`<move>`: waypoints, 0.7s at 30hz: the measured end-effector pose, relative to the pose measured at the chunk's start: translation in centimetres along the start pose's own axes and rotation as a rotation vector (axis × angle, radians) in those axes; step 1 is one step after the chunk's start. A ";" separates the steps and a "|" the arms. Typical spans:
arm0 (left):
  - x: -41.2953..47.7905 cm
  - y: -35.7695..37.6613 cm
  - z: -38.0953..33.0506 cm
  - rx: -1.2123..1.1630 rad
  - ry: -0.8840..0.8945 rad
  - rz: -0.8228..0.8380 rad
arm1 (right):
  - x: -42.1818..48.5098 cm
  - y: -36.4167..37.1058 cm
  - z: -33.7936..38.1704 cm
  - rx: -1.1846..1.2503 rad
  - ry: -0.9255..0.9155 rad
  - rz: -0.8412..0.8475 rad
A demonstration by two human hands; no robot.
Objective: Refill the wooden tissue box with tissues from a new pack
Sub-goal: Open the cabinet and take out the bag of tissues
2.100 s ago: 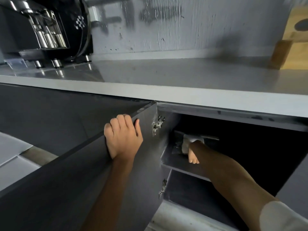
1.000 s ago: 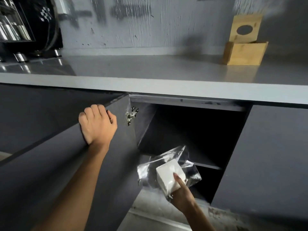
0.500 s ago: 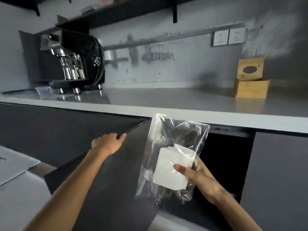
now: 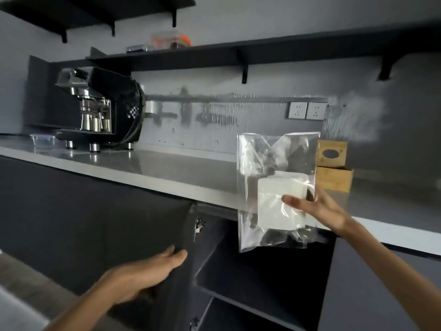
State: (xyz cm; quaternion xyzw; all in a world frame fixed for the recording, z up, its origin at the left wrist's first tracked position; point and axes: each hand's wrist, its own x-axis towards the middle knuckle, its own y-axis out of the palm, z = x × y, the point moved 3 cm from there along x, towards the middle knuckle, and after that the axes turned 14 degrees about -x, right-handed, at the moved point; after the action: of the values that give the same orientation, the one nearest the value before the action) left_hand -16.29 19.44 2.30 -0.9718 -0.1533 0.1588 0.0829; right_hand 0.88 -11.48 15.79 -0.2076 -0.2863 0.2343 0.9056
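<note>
My right hand (image 4: 319,211) holds a clear plastic pack of white tissues (image 4: 276,199) upright in front of the counter edge, thumb across the white stack. Behind it on the grey countertop (image 4: 167,168) stands the wooden tissue box (image 4: 335,179), its lid with an oval hole (image 4: 331,154) propped upright at the back. My left hand (image 4: 148,273) lies flat against the edge of the open dark cabinet door (image 4: 133,235), fingers extended.
The open cabinet (image 4: 262,271) shows a dark shelf inside. A black espresso machine (image 4: 100,113) stands at the counter's left. Two wall sockets (image 4: 307,110) sit above the box. Black wall shelves (image 4: 238,52) hang overhead.
My right hand pulled the tissue pack out of the cabinet and raised it to counter height. My left hand slid from gripping the door's top to pressing its edge. The view tilted up.
</note>
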 end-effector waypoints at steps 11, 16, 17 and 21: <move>7.5 21.4 -6.1 -0.493 0.019 -0.281 | 5.8 -3.2 -6.1 0.109 0.227 -0.033; 10.6 25.5 -8.5 -0.643 0.038 -0.398 | 7.1 -4.7 -8.1 0.280 0.286 -0.140; 11.0 26.0 -9.1 -0.653 0.041 -0.421 | 7.3 -4.7 -8.2 0.302 0.312 -0.148; 12.4 27.0 -11.0 -0.644 0.037 -0.502 | 7.8 -4.9 -8.4 0.259 0.397 -0.189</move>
State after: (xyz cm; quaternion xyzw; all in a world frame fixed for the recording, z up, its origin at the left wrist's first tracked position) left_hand 5.91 -3.16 3.43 -0.8831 -0.4262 0.0602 -0.1868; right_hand 13.21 -13.18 15.30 -0.1040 -0.0886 0.1380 0.9810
